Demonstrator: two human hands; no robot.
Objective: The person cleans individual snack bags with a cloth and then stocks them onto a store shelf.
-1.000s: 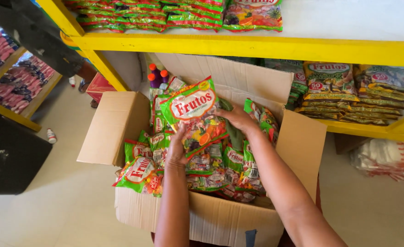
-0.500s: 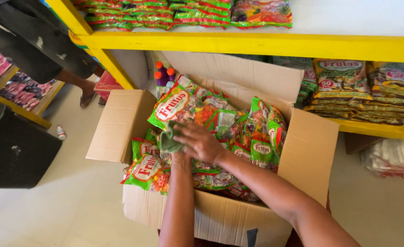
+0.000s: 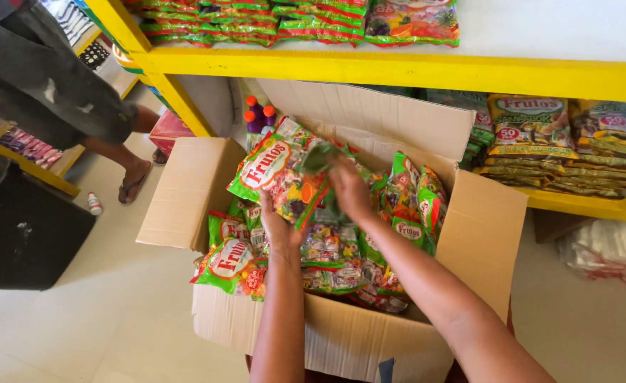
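My left hand (image 3: pixel 279 230) holds a green and red bag of fruit candy (image 3: pixel 274 174) from below, tilted above an open cardboard box (image 3: pixel 327 333). My right hand (image 3: pixel 350 190) presses a small green cloth (image 3: pixel 318 156) against the bag's upper right edge. The box is packed with several more candy bags (image 3: pixel 231 259) of the same kind.
A yellow shelf (image 3: pixel 398 71) runs above the box, with candy bags (image 3: pixel 291 21) on top and brown and green packets (image 3: pixel 533 128) below at right. Two purple bottles (image 3: pixel 257 117) stand behind the box. Another person's leg (image 3: pixel 125 174) is at the left, beside a black bin (image 3: pixel 22 241).
My right hand has swept the green cloth from the bag's lower left up to its upper right. The bag stays in my left hand. The other person has stepped closer.
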